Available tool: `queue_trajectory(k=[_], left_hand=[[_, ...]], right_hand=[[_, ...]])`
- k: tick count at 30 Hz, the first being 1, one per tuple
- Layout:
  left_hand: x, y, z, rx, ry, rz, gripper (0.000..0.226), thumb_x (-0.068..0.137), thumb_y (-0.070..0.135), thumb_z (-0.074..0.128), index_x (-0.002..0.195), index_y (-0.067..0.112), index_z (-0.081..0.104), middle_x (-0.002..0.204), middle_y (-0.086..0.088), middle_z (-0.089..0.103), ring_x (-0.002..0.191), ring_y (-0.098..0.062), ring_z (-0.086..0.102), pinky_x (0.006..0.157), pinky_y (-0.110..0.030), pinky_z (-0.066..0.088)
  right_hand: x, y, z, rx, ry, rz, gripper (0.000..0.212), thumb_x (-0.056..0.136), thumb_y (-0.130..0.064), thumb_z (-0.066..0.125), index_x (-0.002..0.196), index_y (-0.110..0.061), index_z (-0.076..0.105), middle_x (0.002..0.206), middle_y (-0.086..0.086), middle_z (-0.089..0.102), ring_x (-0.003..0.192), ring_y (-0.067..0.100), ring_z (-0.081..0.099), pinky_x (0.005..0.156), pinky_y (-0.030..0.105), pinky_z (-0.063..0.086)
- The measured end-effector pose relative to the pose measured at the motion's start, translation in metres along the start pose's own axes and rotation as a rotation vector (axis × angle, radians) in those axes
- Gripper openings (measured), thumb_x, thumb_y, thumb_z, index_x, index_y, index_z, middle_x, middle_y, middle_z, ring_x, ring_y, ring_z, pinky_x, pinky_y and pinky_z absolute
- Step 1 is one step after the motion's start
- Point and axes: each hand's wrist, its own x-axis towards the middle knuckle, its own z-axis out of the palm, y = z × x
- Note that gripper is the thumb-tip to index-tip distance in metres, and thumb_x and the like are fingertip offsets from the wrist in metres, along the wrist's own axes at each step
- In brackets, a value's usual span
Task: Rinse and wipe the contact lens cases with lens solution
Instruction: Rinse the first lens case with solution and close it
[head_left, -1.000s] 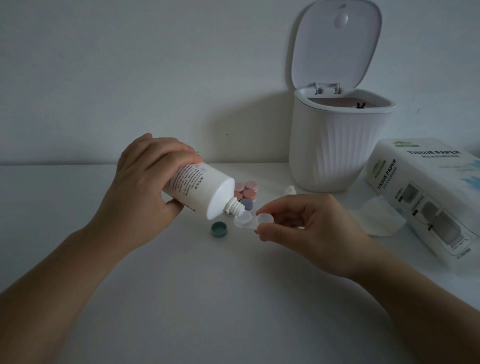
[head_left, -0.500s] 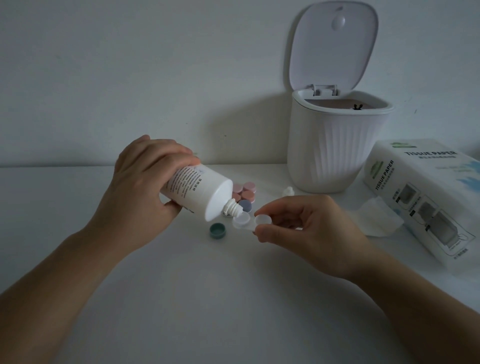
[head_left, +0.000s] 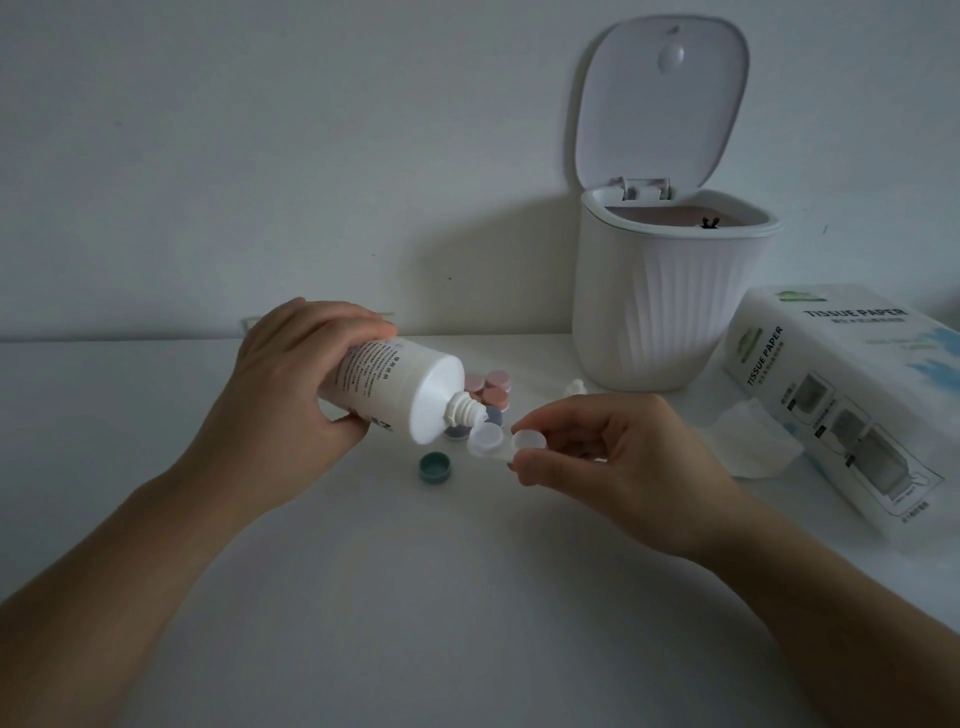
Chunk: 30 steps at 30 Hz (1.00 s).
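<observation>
Left hand (head_left: 291, 395) grips the tilted lens solution bottle (head_left: 397, 389), nozzle just over the clear contact lens case (head_left: 506, 441) pinched by the right hand (head_left: 618, 457); squeeze too hard and solution could overflow onto the bench (head_left: 467, 597).

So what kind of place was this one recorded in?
Probably a home desk or vanity top against a plain wall: a small lidded bin, a tissue paper pack and loose lens cases on a white table.
</observation>
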Motion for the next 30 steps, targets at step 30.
queue_trajectory(k=[30], left_hand=[[-0.011, -0.003, 0.006, -0.559, 0.048, -0.477, 0.062, 0.067, 0.013, 0.090, 0.113, 0.041, 0.059, 0.109, 0.028, 0.066, 0.102, 0.011, 0.059, 0.073, 0.003, 0.037]], right_hand=[[-0.023, 0.012, -0.010, -0.614, -0.145, 0.046, 0.040, 0.084, -0.052, 0.071, 0.123, -0.045, 0.065, 0.080, -0.012, 0.051, 0.072, 0.000, 0.049, 0.070, 0.019, 0.041]])
